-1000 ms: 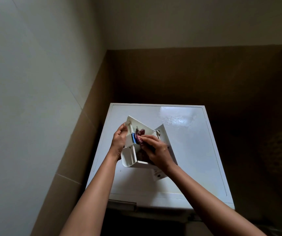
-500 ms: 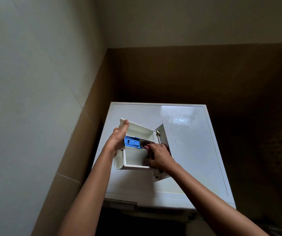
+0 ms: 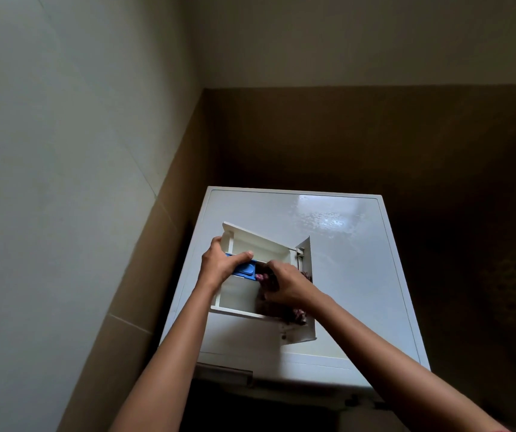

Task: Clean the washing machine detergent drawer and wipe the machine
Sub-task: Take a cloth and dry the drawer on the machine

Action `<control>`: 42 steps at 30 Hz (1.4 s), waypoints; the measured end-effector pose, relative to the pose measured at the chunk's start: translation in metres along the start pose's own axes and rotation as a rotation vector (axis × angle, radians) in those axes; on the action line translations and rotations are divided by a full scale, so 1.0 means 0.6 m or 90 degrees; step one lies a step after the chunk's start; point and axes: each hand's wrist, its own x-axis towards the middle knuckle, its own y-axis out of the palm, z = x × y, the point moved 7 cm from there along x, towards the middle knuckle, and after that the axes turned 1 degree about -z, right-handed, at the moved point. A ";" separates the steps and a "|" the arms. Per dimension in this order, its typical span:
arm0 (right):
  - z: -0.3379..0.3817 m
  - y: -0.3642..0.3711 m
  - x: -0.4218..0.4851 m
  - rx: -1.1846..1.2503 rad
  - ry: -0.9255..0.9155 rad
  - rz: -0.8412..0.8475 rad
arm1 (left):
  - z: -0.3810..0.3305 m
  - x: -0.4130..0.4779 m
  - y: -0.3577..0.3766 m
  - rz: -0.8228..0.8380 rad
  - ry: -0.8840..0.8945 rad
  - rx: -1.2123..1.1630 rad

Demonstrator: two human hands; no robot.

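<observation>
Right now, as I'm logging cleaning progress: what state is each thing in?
Detergent drawer: removed from the washing machine, held over its top, open side up.
Blue insert: in the drawer, partly covered by the left hand.
Cloth: bunched inside the drawer.
Left hand: grips the drawer's left wall.
Right hand: grips the cloth.

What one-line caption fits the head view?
Left hand grips the drawer over the washer while right hand holds a cloth inside it.
</observation>
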 end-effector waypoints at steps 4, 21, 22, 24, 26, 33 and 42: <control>-0.015 -0.009 -0.055 -0.328 -0.018 -0.283 | -0.001 -0.002 0.002 -0.004 0.012 -0.013; -0.023 -0.023 -0.014 -0.008 0.122 -0.105 | -0.001 -0.008 0.002 0.005 0.027 -0.012; -0.022 -0.031 -0.024 -0.107 0.108 -0.175 | 0.001 -0.007 0.001 0.006 0.025 -0.015; -0.024 -0.029 -0.040 -0.197 0.103 -0.253 | 0.004 -0.006 0.001 0.010 0.020 -0.021; -0.025 -0.013 -0.045 -0.162 0.085 -0.237 | 0.006 -0.006 0.001 0.005 0.018 -0.019; -0.029 0.006 -0.017 0.056 0.085 -0.051 | -0.007 -0.012 0.003 -0.008 0.036 0.004; -0.035 0.014 -0.008 -0.019 0.039 0.103 | -0.021 -0.017 0.008 -0.009 0.061 0.013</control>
